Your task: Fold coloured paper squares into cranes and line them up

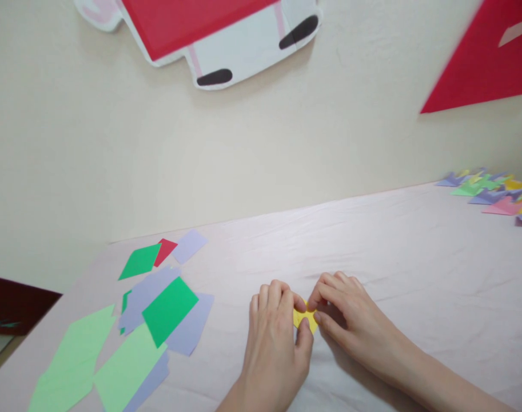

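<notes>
A small piece of yellow paper (303,321) lies on the pale cloth between my two hands, partly covered by fingers. My left hand (274,335) presses on its left side, thumb and index finger on the paper. From the right, my right hand (349,312) pinches the paper's upper right edge between thumb and index finger. The folds of the yellow piece are too small and covered to make out fully.
Loose paper squares, among them a green sheet (170,312), a light green sheet (130,366) and a purple sheet (190,246), lie at left. Folded colored paper pieces (492,191) are heaped at far right. Behind the cloth (252,252) rises a wall (261,154) with decorations.
</notes>
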Available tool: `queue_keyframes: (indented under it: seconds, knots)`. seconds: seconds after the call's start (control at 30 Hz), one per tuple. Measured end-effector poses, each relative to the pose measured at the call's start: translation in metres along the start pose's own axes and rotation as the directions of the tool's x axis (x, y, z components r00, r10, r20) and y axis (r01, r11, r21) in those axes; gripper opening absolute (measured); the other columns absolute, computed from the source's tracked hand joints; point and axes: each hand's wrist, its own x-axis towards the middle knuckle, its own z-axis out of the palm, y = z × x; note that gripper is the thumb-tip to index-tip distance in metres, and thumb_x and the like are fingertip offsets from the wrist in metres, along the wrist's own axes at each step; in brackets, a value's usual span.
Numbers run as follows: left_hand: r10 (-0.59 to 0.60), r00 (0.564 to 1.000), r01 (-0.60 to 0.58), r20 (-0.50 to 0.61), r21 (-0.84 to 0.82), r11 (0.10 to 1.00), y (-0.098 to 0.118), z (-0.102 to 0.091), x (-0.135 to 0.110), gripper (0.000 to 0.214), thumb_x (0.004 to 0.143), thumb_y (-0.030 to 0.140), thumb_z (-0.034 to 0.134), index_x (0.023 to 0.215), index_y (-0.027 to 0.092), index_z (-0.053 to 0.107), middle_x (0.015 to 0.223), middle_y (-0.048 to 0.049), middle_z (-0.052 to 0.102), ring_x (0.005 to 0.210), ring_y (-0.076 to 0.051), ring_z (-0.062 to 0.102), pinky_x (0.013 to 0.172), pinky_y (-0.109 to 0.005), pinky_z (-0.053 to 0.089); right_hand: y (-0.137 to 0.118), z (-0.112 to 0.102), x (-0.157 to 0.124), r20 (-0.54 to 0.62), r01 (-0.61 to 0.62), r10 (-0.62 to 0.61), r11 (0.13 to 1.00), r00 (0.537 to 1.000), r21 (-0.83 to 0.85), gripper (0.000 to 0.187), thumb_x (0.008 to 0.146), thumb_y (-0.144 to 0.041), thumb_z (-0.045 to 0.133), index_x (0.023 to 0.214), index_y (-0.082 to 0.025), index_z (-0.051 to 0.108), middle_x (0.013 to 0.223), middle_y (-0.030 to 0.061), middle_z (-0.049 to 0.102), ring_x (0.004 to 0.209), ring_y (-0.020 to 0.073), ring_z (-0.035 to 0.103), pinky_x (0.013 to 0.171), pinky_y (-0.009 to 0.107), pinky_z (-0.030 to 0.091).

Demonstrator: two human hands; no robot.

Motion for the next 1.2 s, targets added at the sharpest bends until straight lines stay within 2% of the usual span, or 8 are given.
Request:
queue_keyframes:
  seconds: [0.2, 0.37, 0.43, 0.6, 0.9, 1.1, 1.2]
  knots:
    - [-0.021, 0.999, 0.022, 0.03, -0.029, 0.999, 0.0, -0.002, 0.0, 0.021, 0.083, 0.004, 0.045, 0.094, 0.021, 0.052, 0.101, -0.005, 0.051, 0.096, -0.025, 0.047, 0.083, -0.044, 0.038, 0.0, 0.0, -0.001, -0.016, 0.002, -0.002, 1.0, 1.0, 0.021, 0.025, 0.078, 0.002, 0.049, 0.083, -0.021, 0.059, 0.084, 0.0008, 0.058, 0.086, 0.0204, 0.049, 0.077, 0.036, 0.034]
    - [-0.02, 0.999, 0.021, 0.031, -0.021, 1.0, 0.0, -0.002, -0.001, 0.018, 0.086, 0.007, 0.045, 0.095, 0.021, 0.052, 0.101, -0.0048, 0.052, 0.096, -0.025, 0.047, 0.084, -0.043, 0.038, -0.008, 0.001, 0.0, -0.03, -0.039, 0.038, 0.999, 0.999, -0.011, 0.009, 0.08, -0.011, 0.06, 0.079, -0.02, 0.058, 0.083, 0.0004, 0.057, 0.084, 0.0204, 0.049, 0.077, 0.037, 0.033]
    - [-0.015, 1.0, 0.016, 0.023, -0.02, 1.0, 0.001, -0.002, -0.002, 0.016, 0.086, 0.008, 0.047, 0.095, 0.021, 0.052, 0.101, -0.0046, 0.052, 0.096, -0.025, 0.047, 0.084, -0.043, 0.038, -0.009, 0.002, 0.0, -0.03, -0.056, 0.056, 0.998, 0.998, -0.015, 0.009, 0.08, -0.013, 0.062, 0.079, -0.02, 0.058, 0.083, 0.0005, 0.056, 0.085, 0.0206, 0.048, 0.078, 0.037, 0.032]
    - [-0.02, 1.0, 0.02, -0.006, -0.037, 0.999, 0.002, 0.0, -0.002, 0.017, 0.082, 0.009, 0.05, 0.093, 0.022, 0.052, 0.1, -0.0047, 0.052, 0.097, -0.025, 0.047, 0.085, -0.044, 0.039, -0.007, 0.001, 0.002, -0.001, -0.056, 0.056, 0.998, 0.998, 0.015, 0.016, 0.077, -0.005, 0.058, 0.082, -0.021, 0.059, 0.088, 0.0017, 0.058, 0.089, 0.0215, 0.049, 0.079, 0.037, 0.032]
    - [-0.063, 0.998, 0.063, -0.004, -0.029, 0.998, 0.002, -0.001, 0.002, 0.035, 0.068, 0.0, 0.042, 0.091, 0.024, 0.053, 0.099, -0.0043, 0.055, 0.095, -0.025, 0.05, 0.083, -0.043, 0.041, 0.002, -0.001, 0.003, 0.032, -0.022, 0.019, 0.996, 0.999, 0.089, 0.034, 0.071, 0.004, 0.045, 0.082, -0.022, 0.065, 0.088, 0.0031, 0.06, 0.091, 0.022, 0.05, 0.083, 0.038, 0.034]
    - [-0.009, 0.998, 0.009, -0.064, -0.013, 1.0, 0.001, -0.002, -0.003, 0.038, 0.072, 0.002, 0.043, 0.102, 0.023, 0.053, 0.105, -0.0068, 0.056, 0.099, -0.026, 0.051, 0.085, -0.044, 0.043, 0.007, -0.002, 0.002, -0.031, 0.014, -0.009, 0.99, 0.999, 0.138, 0.043, 0.066, 0.006, 0.04, 0.092, -0.02, 0.062, 0.089, 0.0033, 0.06, 0.091, 0.0212, 0.05, 0.084, 0.037, 0.038]
    - [0.054, 0.992, -0.061, -0.114, -0.06, 0.996, -0.001, -0.001, -0.009, 0.033, 0.074, 0.002, 0.043, 0.099, 0.022, 0.052, 0.109, -0.0079, 0.055, 0.103, -0.025, 0.051, 0.088, -0.043, 0.044, 0.005, -0.004, -0.002, -0.074, 0.045, -0.035, 0.988, 0.997, 0.147, 0.032, 0.071, 0.001, 0.046, 0.093, -0.019, 0.058, 0.097, 0.0049, 0.059, 0.096, 0.0219, 0.05, 0.088, 0.038, 0.039]
